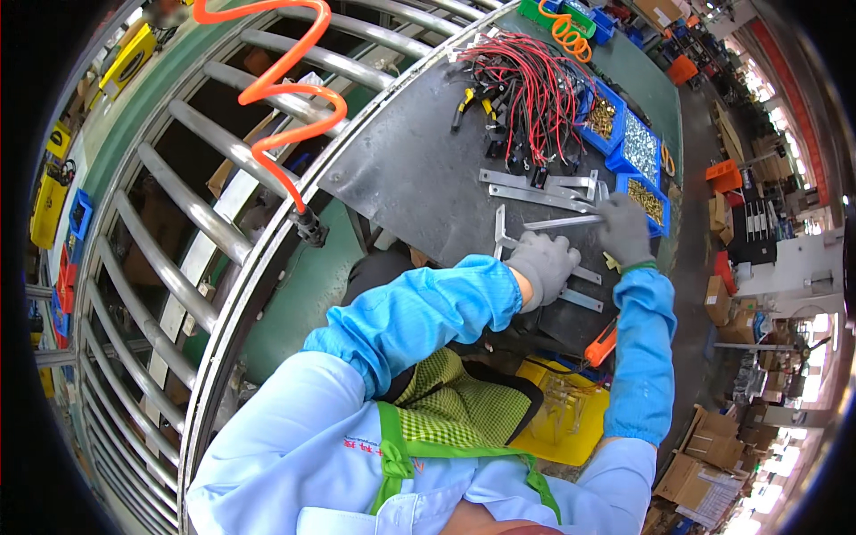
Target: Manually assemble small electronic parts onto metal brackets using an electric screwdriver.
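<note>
My left hand [544,262], in a grey glove, is closed over an angled metal bracket [501,228] that sticks out past its left side. To the right, my gloved right hand [624,230] has its fingers around one end of a flat metal strip [563,222], which reaches left just above my left hand. More flat strips [526,198] and a bent bracket [588,185] lie on the dark mat beyond. Closer to me, the ends of two strips [584,301] show beside my left hand. My palms hide part of both held pieces.
A heap of red and black wires [544,89] covers the far mat beside pliers [463,111]. Blue bins of screws [640,144] line the right side. An orange-handled tool [602,344] lies at the near edge. An orange coiled hose [308,89] hangs left over metal rollers [209,209].
</note>
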The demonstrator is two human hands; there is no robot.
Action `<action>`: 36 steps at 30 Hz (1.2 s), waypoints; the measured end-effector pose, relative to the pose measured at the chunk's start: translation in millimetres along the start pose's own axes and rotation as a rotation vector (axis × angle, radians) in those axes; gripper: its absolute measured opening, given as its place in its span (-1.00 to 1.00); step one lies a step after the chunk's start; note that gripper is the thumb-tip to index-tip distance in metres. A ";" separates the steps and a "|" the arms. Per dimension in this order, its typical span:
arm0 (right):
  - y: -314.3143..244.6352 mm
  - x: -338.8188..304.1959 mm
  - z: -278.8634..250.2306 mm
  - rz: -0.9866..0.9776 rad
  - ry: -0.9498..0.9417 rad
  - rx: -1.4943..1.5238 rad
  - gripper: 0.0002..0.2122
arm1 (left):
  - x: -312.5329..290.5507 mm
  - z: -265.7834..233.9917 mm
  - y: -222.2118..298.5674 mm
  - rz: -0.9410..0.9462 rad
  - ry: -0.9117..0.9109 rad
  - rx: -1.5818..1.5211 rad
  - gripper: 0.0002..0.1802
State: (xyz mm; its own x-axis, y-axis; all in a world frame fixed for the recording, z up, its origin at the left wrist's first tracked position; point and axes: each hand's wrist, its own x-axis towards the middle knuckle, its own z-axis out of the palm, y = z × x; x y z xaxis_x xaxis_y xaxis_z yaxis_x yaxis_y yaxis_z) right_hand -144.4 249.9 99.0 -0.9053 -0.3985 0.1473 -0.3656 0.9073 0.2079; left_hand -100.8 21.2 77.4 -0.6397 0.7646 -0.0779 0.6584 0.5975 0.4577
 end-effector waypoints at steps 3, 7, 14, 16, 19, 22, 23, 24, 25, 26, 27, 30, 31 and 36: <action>13.0 5.2 -24.3 -0.010 0.353 0.128 -0.87 | -1.8 1.0 -1.8 0.015 0.106 -0.029 -0.55; -4.1 48.9 -42.4 0.334 0.547 0.706 -0.82 | -2.3 -1.9 -5.3 0.051 0.149 -0.046 -0.55; -1.6 176.5 -24.5 0.508 0.365 0.668 -0.76 | -14.2 -5.5 -10.9 0.132 0.213 -0.113 -0.61; 6.4 211.4 -10.9 0.480 0.385 0.456 -0.74 | -20.4 -4.4 -15.0 0.142 0.226 -0.113 -0.59; 15.9 258.1 -6.2 0.368 0.380 0.358 -0.73 | -26.2 -6.5 -19.8 0.139 0.214 -0.126 -0.59; -1.3 303.7 7.5 0.265 0.339 0.258 -0.67 | -35.6 -6.0 -17.5 0.152 0.210 -0.151 -0.59; -5.2 317.0 11.4 0.194 0.308 0.209 -0.64 | -37.0 -6.3 -17.6 0.152 0.186 -0.153 -0.59; 10.7 330.1 33.3 0.151 0.331 0.087 -0.60 | -36.0 -1.7 -16.6 0.183 0.196 -0.164 -0.61; 4.1 339.1 40.7 0.141 0.338 0.099 -0.60 | -35.8 0.1 -19.1 0.168 0.199 -0.155 -0.61; -1.1 345.3 47.3 0.234 0.187 0.064 -0.60 | -34.3 2.7 -19.1 0.170 0.165 -0.146 -0.59; -5.0 348.8 50.8 0.332 0.035 0.023 -0.60 | -32.4 2.9 -23.9 0.180 0.130 -0.137 -0.57; -36.6 335.8 13.1 0.341 0.002 0.093 -0.70 | -34.8 0.0 -33.2 0.134 0.176 -0.186 -0.62; -25.7 328.0 7.4 0.331 0.028 0.134 -0.72 | -34.0 -2.3 -31.4 0.149 0.191 -0.207 -0.64; 93.3 288.6 -17.6 0.547 0.343 0.615 -0.75 | -31.6 -8.2 -27.2 0.153 0.189 -0.236 -0.67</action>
State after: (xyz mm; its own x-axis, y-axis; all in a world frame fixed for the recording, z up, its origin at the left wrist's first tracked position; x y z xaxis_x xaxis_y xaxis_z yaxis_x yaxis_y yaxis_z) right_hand -435.9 217.2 177.9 -0.9085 0.1830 0.3757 -0.0418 0.8547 -0.5174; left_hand -101.8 -21.2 74.7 -0.6176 0.7696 0.1624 0.6561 0.3902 0.6460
